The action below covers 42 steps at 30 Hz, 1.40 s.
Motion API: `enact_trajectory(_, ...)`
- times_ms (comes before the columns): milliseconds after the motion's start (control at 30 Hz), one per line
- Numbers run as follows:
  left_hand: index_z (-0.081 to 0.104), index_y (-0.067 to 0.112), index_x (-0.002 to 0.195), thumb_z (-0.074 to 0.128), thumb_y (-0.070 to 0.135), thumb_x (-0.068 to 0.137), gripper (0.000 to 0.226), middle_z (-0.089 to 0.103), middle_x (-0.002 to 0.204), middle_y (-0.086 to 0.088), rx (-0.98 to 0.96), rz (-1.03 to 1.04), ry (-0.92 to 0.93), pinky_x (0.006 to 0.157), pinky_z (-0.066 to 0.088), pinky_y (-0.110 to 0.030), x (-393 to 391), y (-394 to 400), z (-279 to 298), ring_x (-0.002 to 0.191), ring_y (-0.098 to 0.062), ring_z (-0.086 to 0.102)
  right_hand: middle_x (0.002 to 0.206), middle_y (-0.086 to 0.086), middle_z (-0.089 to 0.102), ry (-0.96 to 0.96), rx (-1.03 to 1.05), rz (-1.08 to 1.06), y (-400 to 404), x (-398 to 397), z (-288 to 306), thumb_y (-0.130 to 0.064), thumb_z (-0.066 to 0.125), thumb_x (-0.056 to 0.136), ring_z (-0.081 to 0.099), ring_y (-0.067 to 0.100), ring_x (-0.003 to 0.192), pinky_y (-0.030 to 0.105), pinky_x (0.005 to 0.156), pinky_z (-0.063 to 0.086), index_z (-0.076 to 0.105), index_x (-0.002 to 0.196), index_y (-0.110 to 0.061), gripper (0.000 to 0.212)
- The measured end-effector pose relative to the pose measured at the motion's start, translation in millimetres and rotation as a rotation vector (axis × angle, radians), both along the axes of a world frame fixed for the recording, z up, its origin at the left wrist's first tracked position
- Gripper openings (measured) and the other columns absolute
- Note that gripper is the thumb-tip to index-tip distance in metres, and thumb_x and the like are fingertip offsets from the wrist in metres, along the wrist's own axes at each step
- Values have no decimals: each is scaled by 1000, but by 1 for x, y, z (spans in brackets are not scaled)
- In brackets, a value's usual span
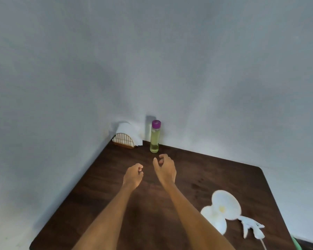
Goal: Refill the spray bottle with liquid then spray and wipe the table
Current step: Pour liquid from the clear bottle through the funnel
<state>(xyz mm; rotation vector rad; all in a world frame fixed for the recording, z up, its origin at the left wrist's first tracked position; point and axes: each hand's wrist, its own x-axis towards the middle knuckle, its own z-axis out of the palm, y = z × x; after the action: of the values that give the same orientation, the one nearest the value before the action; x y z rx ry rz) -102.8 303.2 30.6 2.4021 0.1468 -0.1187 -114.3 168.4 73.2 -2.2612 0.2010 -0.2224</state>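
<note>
A tall clear bottle [154, 138] with a purple cap and pale yellow-green liquid stands upright at the far corner of the dark wooden table [105, 192], against the wall. My right hand [164, 167] hovers just in front of it, fingers curled apart, holding nothing. My left hand [133, 175] is beside it to the left, fingers loosely curled, also holding nothing. A white spray head with its trigger and tube [251, 227] lies at the near right. Beside it lies a white rounded bottle [224, 206], blurred.
A wire napkin holder with white paper tissues [125, 137] stands in the far left corner by the wall. Grey walls close off the table's far and left sides. A green object [295, 243] shows at the table's near right edge.
</note>
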Motion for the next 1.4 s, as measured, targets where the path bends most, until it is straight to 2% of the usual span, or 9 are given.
enact_trajectory(200,56,15,122,54,12,91,31,61,122,-3,10,11,75,91,47,-27,75,27,-36,113,-15,57,113,2,55,89,45,-23,17,94,-31,-38,57,86,49,18,109,32,85,45,48,122,-17,42)
enact_trajectory(367,56,17,122,53,13,92,30,61,122,-3,2,-40,102,91,46,-27,131,32,-54,114,-16,57,132,8,45,100,125,-99,23,171,-48,-38,66,81,39,23,125,34,96,40,33,136,-14,69)
enact_trajectory(433,56,16,122,53,12,92,30,62,121,-3,-12,-64,102,92,46,-28,146,31,-58,114,-16,57,133,9,45,94,138,-135,22,196,-52,-36,70,78,41,26,125,36,96,41,32,137,-12,74)
enact_trajectory(533,55,17,122,53,12,92,30,61,121,-3,-36,-86,105,94,48,-28,161,32,-68,114,-15,57,128,10,52,59,153,-157,22,226,-59,-29,72,76,49,28,119,38,92,46,38,133,-11,69)
enact_trajectory(667,56,17,122,51,13,93,30,63,121,-2,-33,-128,117,93,48,-26,160,37,-83,113,-13,57,116,10,60,31,156,-142,20,237,-65,-26,74,75,58,27,107,31,82,47,46,124,-9,59)
enact_trajectory(867,58,12,120,48,16,95,28,65,119,-5,-114,-111,98,89,47,-24,145,32,-79,111,-16,60,101,5,63,-14,210,-125,13,200,-64,-24,77,72,62,21,94,26,77,49,52,111,-11,48)
enact_trajectory(1033,61,8,112,53,30,93,30,68,107,-8,-284,-62,-3,79,45,-23,127,14,-46,105,-21,63,97,2,66,17,164,-61,0,141,-68,-33,79,66,63,17,90,34,81,54,56,106,-15,50)
enact_trajectory(1200,43,14,134,68,42,79,67,60,120,-5,-368,-144,-65,94,48,-33,80,-18,-12,112,-19,56,100,1,67,36,180,-42,-9,68,-61,-40,76,70,64,16,93,33,83,55,54,107,-19,48)
enact_trajectory(1400,42,21,136,69,41,79,65,61,120,1,-302,-301,-196,97,50,-39,2,-39,19,111,-15,57,97,-1,68,5,254,-46,-20,-24,-48,-32,76,73,65,13,86,22,76,52,56,112,-18,46)
